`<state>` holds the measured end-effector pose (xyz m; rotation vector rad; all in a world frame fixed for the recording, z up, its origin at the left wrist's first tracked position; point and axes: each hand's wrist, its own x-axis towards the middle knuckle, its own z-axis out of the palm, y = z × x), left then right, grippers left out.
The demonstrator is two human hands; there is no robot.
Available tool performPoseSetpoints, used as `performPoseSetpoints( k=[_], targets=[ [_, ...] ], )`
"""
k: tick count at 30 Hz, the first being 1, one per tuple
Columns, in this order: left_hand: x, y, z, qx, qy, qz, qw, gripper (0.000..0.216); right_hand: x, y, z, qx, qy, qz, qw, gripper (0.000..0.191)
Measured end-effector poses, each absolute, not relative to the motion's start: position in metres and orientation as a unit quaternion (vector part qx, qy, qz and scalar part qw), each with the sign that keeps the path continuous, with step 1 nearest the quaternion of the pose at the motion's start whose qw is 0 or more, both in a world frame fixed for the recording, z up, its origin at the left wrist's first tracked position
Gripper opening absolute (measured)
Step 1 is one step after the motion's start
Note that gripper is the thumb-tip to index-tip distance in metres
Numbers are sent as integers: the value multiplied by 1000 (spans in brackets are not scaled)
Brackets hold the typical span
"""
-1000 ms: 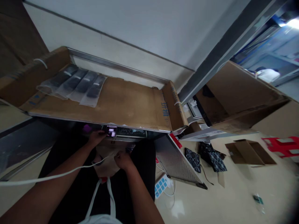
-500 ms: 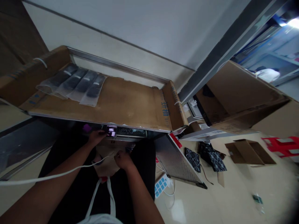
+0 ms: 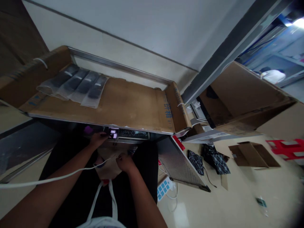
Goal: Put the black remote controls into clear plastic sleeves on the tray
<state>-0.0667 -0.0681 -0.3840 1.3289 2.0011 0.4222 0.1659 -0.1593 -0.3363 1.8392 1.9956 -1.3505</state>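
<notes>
Presently | my left hand (image 3: 97, 140) grips lit-screen phone (image 3: 113, 133), below cardboard-lined shelf (image 3: 133, 101) | my right hand (image 3: 124, 162) curls near white cable (image 3: 71, 173); whether grasping, I cannot tell | step, probably: phone-holding; next calls for steadiness

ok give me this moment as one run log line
left hand: at lit screen | right hand: near white cable, grip unclear | cardboard tray: four bagged dark items at left end

Bags (image 3: 85, 86) lie left on the shelf (image 3: 133, 103), a screen (image 3: 113, 134) below its front edge.
</notes>
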Motion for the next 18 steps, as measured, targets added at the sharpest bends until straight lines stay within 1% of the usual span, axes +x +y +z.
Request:
performPoseSetpoints(
  k=[8, 14, 18],
  targets=[
    [-66, -68, -380, 511, 774, 147, 343, 39, 166, -160, -336, 608, 656, -443, 50, 36],
    [-65, -69, -370, 464, 772, 189, 392, 37, 167, -159, -332, 608, 655, -446, 48, 36],
    [-70, -72, -346, 423, 781, 230, 398, 39, 169, -160, -325, 609, 651, -454, 16, 32]
  ],
)
